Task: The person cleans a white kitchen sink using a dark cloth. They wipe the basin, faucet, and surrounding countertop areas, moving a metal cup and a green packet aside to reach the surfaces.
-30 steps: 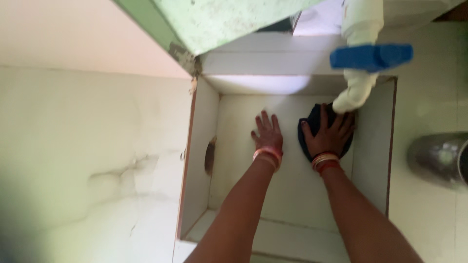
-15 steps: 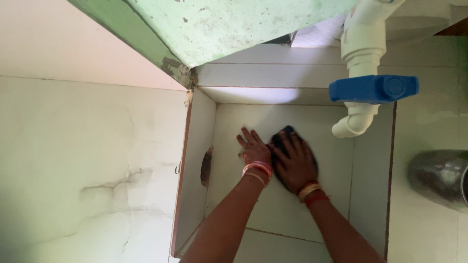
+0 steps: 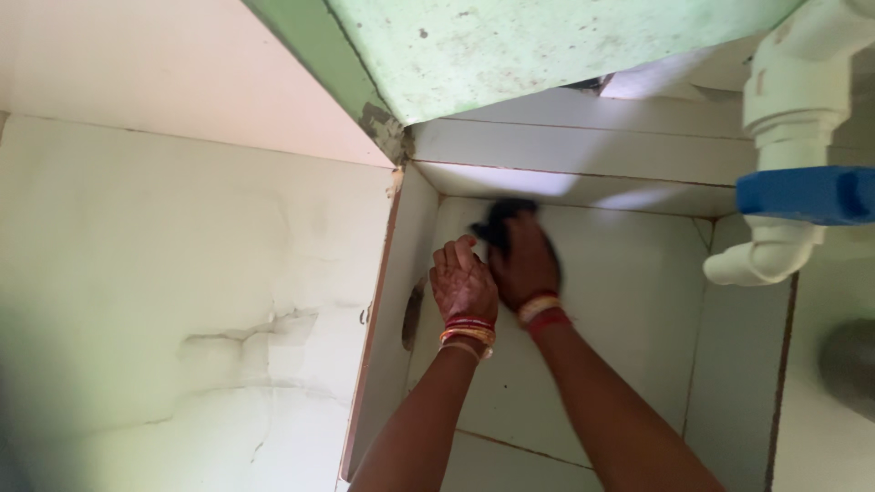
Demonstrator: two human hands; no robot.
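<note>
The right hand (image 3: 524,264) presses a dark cloth (image 3: 504,216) with closed fingers on the white tile basin (image 3: 629,301), scrubbing the far corner. The left hand (image 3: 463,284) lies flat beside it, fingers open, holding nothing. The next stroke probably needs firm pressure along the back edge.

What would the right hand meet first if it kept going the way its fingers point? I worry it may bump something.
The right hand, pressing a dark cloth, points toward the far corner. First in line looks to be the tiled back wall of the recess, though depth is hard to judge.

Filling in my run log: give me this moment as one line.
left hand: flat on tiled basin floor | right hand: pressing dark cloth at back wall | white pipe, blue handle: right
</note>
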